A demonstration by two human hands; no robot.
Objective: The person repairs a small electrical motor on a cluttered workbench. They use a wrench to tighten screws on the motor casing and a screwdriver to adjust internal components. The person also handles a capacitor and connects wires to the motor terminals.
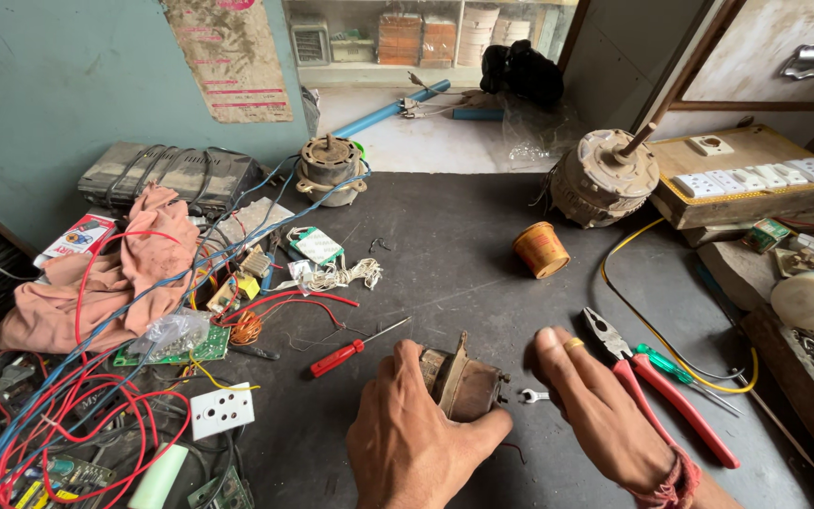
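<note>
My left hand (415, 435) grips a small brown transformer (463, 385) that rests on the dark workbench (445, 245), with fingers on its left side and thumb on its near side. My right hand (597, 407) lies flat on the bench just right of the transformer, fingers together, a ring on one finger, holding nothing. A small spanner (532, 396) lies between the transformer and my right hand. A red-handled screwdriver (350, 350) lies to the left. Red-handled pliers (659, 377) lie to the right of my right hand.
Two motors (329, 168) (603, 177) stand at the bench's far side, with a tape roll (540, 249) between. Tangled red and blue wires (96, 396), circuit boards, a white socket (221, 410) and a pink cloth (105, 273) crowd the left. A wooden switchboard (746, 174) sits at right.
</note>
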